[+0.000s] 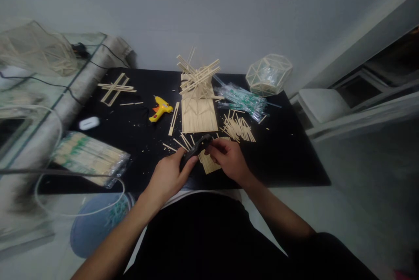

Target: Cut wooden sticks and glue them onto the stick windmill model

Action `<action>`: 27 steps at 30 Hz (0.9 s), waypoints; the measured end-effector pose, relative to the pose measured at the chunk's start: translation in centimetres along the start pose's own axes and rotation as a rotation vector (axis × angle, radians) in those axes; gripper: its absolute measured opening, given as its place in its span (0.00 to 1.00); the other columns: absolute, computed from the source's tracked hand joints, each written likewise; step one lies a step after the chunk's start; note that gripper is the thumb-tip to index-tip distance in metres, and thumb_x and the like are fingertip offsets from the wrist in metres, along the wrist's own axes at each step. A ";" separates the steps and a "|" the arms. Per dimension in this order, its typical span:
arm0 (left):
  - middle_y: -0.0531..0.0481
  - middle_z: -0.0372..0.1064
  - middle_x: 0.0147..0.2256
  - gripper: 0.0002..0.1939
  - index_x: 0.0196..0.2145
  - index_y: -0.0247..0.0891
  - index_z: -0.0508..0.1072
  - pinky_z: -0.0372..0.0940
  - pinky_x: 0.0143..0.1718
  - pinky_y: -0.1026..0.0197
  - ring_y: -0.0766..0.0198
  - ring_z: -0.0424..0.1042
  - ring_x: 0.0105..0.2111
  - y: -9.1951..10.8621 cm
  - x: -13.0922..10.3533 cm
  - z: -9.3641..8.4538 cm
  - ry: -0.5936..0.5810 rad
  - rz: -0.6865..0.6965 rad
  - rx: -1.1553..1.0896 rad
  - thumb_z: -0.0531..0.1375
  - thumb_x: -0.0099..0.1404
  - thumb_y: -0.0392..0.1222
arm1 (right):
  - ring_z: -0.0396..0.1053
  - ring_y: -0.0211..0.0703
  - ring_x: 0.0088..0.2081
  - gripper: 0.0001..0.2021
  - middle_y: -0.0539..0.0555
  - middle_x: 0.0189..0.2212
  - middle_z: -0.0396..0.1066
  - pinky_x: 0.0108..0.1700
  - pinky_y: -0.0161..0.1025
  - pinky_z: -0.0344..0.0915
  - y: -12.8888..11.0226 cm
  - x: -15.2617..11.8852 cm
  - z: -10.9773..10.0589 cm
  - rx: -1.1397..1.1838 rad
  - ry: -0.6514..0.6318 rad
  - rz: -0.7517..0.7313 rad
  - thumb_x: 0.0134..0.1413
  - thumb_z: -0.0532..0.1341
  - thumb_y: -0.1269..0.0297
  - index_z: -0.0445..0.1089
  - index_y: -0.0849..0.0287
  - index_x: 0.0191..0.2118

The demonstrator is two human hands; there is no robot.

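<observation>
My left hand (170, 171) is wrapped round a dark tool (195, 148) near the table's front edge. My right hand (227, 155) is closed in a pinch at the tool's far end; what its fingers hold is too small to make out. Below the hands lies a small mat of wooden sticks (210, 165). Loose sticks (186, 140) fan out just behind the tool. Farther back rests a larger flat panel of sticks (199, 116), with a heap of crossed sticks (199, 78) on its back part. A pile of short sticks (238, 128) is to the right.
A yellow glue gun (160, 109) and crossed sticks (117, 89) lie at the back left. Packaged sticks (91, 158) sit at the left edge, near a white case (89, 123). Plastic wrappers (245, 100) and a geometric stick frame (269, 75) stand back right. A blue bin (94, 223) is below.
</observation>
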State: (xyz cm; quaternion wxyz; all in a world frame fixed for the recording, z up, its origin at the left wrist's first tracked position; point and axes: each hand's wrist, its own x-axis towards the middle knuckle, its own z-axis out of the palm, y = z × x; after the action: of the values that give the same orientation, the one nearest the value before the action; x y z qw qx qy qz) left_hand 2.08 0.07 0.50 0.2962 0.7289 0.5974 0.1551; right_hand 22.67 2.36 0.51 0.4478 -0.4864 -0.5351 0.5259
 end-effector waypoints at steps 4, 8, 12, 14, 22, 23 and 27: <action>0.45 0.76 0.31 0.21 0.40 0.41 0.70 0.61 0.34 0.57 0.51 0.77 0.32 0.0 0.3 0.0 -0.024 -0.026 0.126 0.47 0.78 0.58 | 0.57 0.34 0.22 0.19 0.47 0.20 0.65 0.24 0.33 0.55 0.5 0.0 0.1 -0.042 0.008 0.000 0.60 0.67 0.46 0.76 0.60 0.31; 0.44 0.77 0.30 0.23 0.40 0.40 0.70 0.61 0.33 0.57 0.51 0.78 0.31 0.1 0.5 0.2 -0.040 -0.046 0.224 0.47 0.78 0.60 | 0.63 0.36 0.24 0.18 0.49 0.24 0.71 0.27 0.34 0.59 1.0 0.1 0.1 -0.082 0.024 -0.017 0.61 0.66 0.48 0.77 0.59 0.32; 0.42 0.78 0.32 0.24 0.42 0.40 0.71 0.62 0.34 0.56 0.49 0.79 0.33 0.2 0.7 0.4 -0.056 -0.078 0.274 0.46 0.78 0.60 | 0.71 0.40 0.29 0.14 0.52 0.28 0.77 0.33 0.36 0.66 1.4 -0.1 0.0 -0.084 0.034 -0.036 0.62 0.66 0.52 0.79 0.59 0.36; 0.42 0.79 0.33 0.25 0.42 0.40 0.72 0.63 0.36 0.55 0.48 0.80 0.34 0.2 0.8 0.5 -0.058 -0.093 0.271 0.46 0.78 0.61 | 0.74 0.42 0.32 0.12 0.53 0.30 0.79 0.37 0.38 0.69 1.6 -0.3 0.0 -0.107 0.036 -0.057 0.62 0.66 0.54 0.79 0.58 0.38; 0.42 0.78 0.35 0.25 0.44 0.39 0.70 0.64 0.37 0.54 0.49 0.79 0.35 0.0 0.4 0.3 -0.008 -0.067 0.232 0.45 0.77 0.62 | 0.66 0.38 0.25 0.13 0.49 0.22 0.70 0.31 0.36 0.61 1.0 -1.0 0.0 -0.241 0.068 -0.124 0.66 0.60 0.59 0.78 0.59 0.33; 0.43 0.78 0.35 0.25 0.43 0.40 0.70 0.65 0.37 0.54 0.49 0.78 0.35 -0.1 0.3 0.3 0.005 -0.050 0.238 0.45 0.77 0.62 | 0.65 0.38 0.25 0.14 0.48 0.22 0.69 0.31 0.36 0.60 0.9 -1.0 -0.1 -0.232 0.053 -0.124 0.66 0.60 0.58 0.78 0.58 0.33; 0.44 0.75 0.39 0.25 0.41 0.40 0.71 0.66 0.40 0.54 0.51 0.76 0.40 -0.4 0.1 0.5 0.081 0.063 0.230 0.44 0.78 0.61 | 0.63 0.37 0.25 0.15 0.47 0.21 0.65 0.32 0.36 0.59 0.7 -0.9 -0.4 -0.156 -0.027 -0.075 0.66 0.61 0.55 0.77 0.59 0.31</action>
State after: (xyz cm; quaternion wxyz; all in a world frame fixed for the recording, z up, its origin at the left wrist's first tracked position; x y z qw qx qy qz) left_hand 2.07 0.12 -0.14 0.1811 0.7695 0.5998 0.1241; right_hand 23.18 1.52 -0.17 0.4207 -0.4922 -0.5985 0.4718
